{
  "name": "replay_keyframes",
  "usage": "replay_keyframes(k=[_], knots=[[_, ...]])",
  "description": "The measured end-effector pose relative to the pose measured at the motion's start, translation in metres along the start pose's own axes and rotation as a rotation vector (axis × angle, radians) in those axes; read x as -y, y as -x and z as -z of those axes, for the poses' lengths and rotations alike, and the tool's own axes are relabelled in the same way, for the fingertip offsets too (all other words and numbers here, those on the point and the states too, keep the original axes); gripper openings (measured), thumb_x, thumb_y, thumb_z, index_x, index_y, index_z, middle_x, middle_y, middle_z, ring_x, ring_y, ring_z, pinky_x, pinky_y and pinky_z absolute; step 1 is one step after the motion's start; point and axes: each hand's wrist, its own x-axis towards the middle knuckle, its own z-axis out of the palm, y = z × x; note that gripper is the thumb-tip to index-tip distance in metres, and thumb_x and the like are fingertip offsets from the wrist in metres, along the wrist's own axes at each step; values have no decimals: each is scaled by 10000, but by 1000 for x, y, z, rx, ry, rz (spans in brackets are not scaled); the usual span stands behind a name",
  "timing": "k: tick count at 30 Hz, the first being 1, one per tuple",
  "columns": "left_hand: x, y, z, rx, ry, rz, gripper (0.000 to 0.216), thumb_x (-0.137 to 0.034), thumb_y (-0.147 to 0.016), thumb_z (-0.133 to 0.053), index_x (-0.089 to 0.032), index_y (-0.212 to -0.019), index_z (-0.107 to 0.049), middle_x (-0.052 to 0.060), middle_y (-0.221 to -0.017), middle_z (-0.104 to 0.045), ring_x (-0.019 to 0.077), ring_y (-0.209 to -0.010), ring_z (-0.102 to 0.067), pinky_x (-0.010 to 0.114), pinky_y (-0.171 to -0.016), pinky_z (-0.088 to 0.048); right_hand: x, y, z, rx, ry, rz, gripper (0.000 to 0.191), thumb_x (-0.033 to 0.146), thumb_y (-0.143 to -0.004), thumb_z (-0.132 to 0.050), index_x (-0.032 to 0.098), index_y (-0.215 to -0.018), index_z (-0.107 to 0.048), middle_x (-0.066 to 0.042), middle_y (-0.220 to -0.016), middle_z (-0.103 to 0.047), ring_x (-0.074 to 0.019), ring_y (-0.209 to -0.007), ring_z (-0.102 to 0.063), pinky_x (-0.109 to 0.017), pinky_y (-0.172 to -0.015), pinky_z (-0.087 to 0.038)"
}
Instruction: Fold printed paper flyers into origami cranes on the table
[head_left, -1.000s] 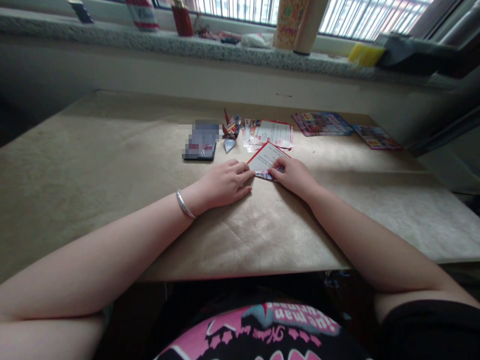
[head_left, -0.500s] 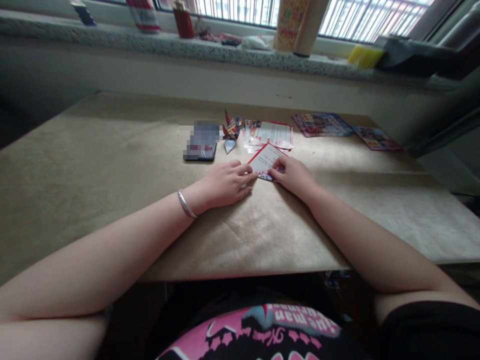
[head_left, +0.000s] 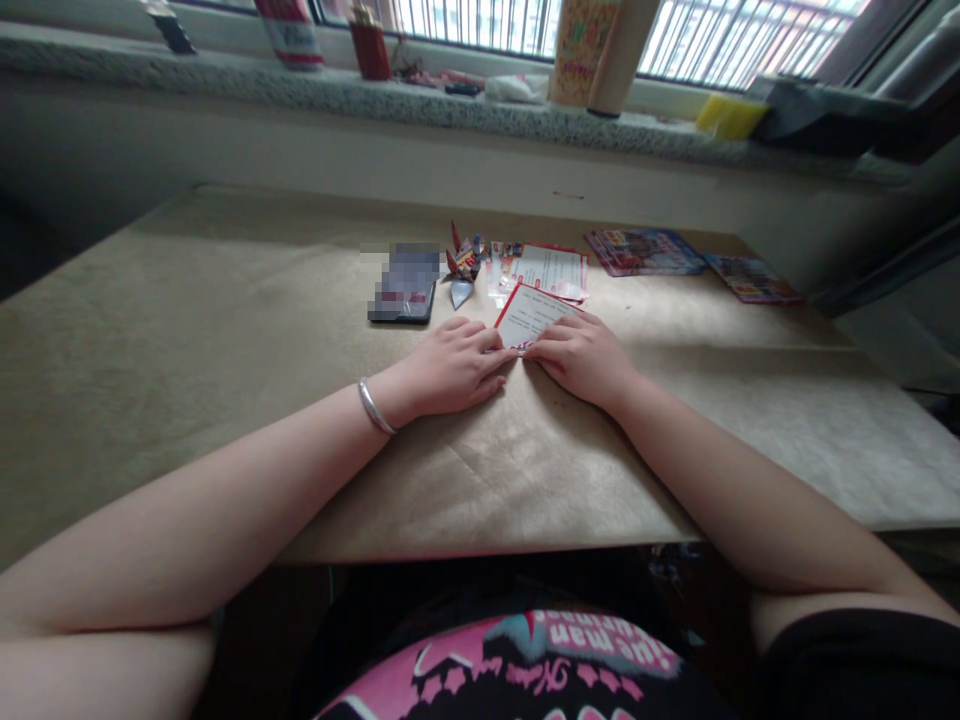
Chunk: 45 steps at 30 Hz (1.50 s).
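Observation:
A white printed sheet of paper with a red border [head_left: 525, 312] lies on the table in front of me. Its near edge is turned up in a narrow, colourful fold. My left hand [head_left: 457, 368] presses that fold at its left end, fingers bent and close together, with a silver bangle on the wrist. My right hand [head_left: 581, 355] grips the same edge from the right and covers the sheet's right part. Both sets of fingertips nearly meet at the fold. Just beyond the left hand stands a folded paper crane [head_left: 463, 262] in bright printed colours.
A phone with a blurred screen [head_left: 409, 285] lies left of the crane. Behind the sheet is a pile of printed papers [head_left: 555, 268]. Colourful booklets [head_left: 649, 250] and another printed piece [head_left: 754, 278] lie to the right. Bottles and small items line the stone windowsill [head_left: 420, 95].
My right hand has slid left along the folded edge, its fingers now flatter and over more of the sheet. The sheet has turned slightly. My left hand stays almost in place.

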Motion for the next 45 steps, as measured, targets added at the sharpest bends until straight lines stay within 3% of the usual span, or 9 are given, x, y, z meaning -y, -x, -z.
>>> replay_keyframes(k=[6,15,23,31,45], knots=[[-1,0,0,-21,4,28,377,-383,-968,-501,-227,-1281,-643,74,-1069,-682,238,-982,-589,385,-928,-411,-1,-1,-3,8,-22,15,324,263,-982,-465,284,-1113,-760,-57,-1022,-740,-224,-939,-593,-366,-874,-417],[6,0,0,-47,-6,-26,330,-362,-988,-451,-238,-1196,-676,45,-1035,-706,214,-951,-600,375,-893,-399,0,-3,-6,-49,28,45,275,183,-915,-538,248,-1003,-790,-63,-950,-728,-206,-845,-580,-341,-776,-419],[14,2,-4,-40,-5,-39,325,-374,-997,-466,-257,-1231,-659,34,-1062,-710,209,-960,-605,363,-864,-395,0,-2,-9,-48,37,78,316,211,-969,-479,263,-1098,-762,-67,-1013,-728,-207,-878,-560,-349,-785,-402],[14,-2,3,-67,-44,-78,297,-351,-994,-456,-244,-1131,-696,43,-991,-723,204,-913,-620,367,-826,-399,2,-5,-7,-30,66,63,308,205,-965,-471,248,-1055,-763,-70,-995,-720,-212,-876,-557,-349,-771,-386],[30,5,22,46,10,-130,271,-232,-948,-485,-239,-1033,-742,5,-1002,-769,175,-895,-666,330,-851,-464,0,-2,-7,-42,33,74,315,194,-964,-468,258,-1065,-759,-67,-1017,-720,-205,-890,-552,-346,-792,-377]])
